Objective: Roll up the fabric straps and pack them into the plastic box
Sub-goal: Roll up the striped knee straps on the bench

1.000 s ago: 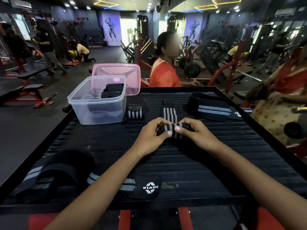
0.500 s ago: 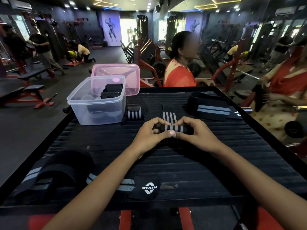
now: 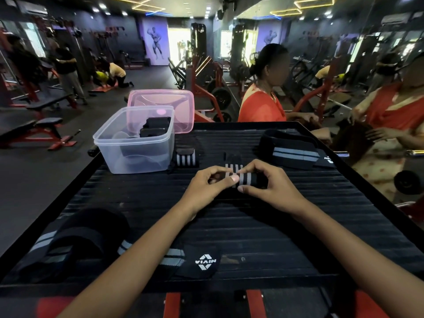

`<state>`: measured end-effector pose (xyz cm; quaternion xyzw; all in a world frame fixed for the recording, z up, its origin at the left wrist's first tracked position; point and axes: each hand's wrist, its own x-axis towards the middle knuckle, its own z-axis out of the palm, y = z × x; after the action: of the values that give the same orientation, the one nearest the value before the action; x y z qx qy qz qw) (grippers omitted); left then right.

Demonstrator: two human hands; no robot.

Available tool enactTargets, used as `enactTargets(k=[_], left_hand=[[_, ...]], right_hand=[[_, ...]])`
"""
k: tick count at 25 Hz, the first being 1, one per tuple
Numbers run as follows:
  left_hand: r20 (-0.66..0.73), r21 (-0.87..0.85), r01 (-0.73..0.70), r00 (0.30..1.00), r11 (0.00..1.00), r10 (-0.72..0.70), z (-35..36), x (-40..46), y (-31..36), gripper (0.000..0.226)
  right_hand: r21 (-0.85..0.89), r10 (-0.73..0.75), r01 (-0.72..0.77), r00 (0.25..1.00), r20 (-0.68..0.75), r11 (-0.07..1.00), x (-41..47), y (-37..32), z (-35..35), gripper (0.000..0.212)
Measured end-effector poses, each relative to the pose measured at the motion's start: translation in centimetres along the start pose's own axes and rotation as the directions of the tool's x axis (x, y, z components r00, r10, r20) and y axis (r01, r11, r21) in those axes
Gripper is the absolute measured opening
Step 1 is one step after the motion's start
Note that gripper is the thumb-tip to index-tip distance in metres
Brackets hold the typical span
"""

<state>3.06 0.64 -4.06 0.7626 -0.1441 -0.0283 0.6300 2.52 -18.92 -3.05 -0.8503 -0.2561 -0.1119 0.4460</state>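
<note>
Both hands work 1 striped strap (image 3: 246, 180) mid-worktop (image 3: 298, 226): left hand (image 3: 206, 187) pinches the roll's left end, right hand (image 3: 268, 182) curls its fingers (image 3: 254, 165) over the top and thumb beneath, likely to keep the coil tight while its unrolled tail lies flat just beyond. The clear plastic box (image 3: 135, 145) stands open at far left, dark rolls inside, pink lid (image 3: 160, 111) behind it; 1 finished roll (image 3: 185, 159) waits just beside the box. 2 larger straps, near left (image 3: 75, 242) and far right (image 3: 291, 150), lie unrolled.
</note>
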Motion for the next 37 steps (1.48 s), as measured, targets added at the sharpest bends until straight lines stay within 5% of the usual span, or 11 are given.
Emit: enactTargets(k=[5,10,15,19,24,26,31,37], left_hand=[[0.025,0.001,-0.113,0.993,0.994,0.112,-0.2,0.1,0.1,0.028],[-0.034,-0.018,-0.049,0.998,0.999,0.048,-0.1,0.1,-0.1,0.017],[0.054,-0.038,0.004,0.999,0.999,-0.002,0.1,-0.2,0.2,0.023],[0.105,-0.007,-0.1,0.989,0.995,0.1,0.1,-0.1,0.0,0.034],[0.032,0.065,-0.033,0.999,0.997,0.031,0.3,0.0,-0.7,0.021],[0.029,0.098,0.033,0.999,0.995,-0.036,0.3,0.0,-0.7,0.021],[0.11,0.122,-0.006,0.994,0.993,-0.008,0.4,-0.1,-0.7,0.035],[0.101,0.15,-0.083,0.993,0.985,0.068,0.1,0.2,-1.2,0.026]], right_hand=[[0.165,0.133,-0.133,0.991,0.011,0.977,-0.1,0.0,0.0,0.019],[0.073,-0.018,0.01,0.994,0.112,0.997,-0.2,-0.1,-0.1,0.053],[0.099,0.03,-0.031,1.0,0.009,0.995,0.0,0.4,0.0,0.024],[0.144,0.15,-0.145,0.988,-0.023,0.979,0.1,0.8,0.1,0.014],[0.058,0.045,-0.054,0.988,0.147,0.997,-0.3,0.0,-0.2,0.05],[-0.005,0.037,-0.037,0.989,0.143,0.999,-0.3,0.0,-0.1,0.044],[-0.045,0.162,-0.158,0.982,0.1,0.986,-0.3,0.0,-0.2,0.025],[0.232,0.396,-0.43,0.9,0.182,0.872,-0.1,-0.3,0.0,0.026]])
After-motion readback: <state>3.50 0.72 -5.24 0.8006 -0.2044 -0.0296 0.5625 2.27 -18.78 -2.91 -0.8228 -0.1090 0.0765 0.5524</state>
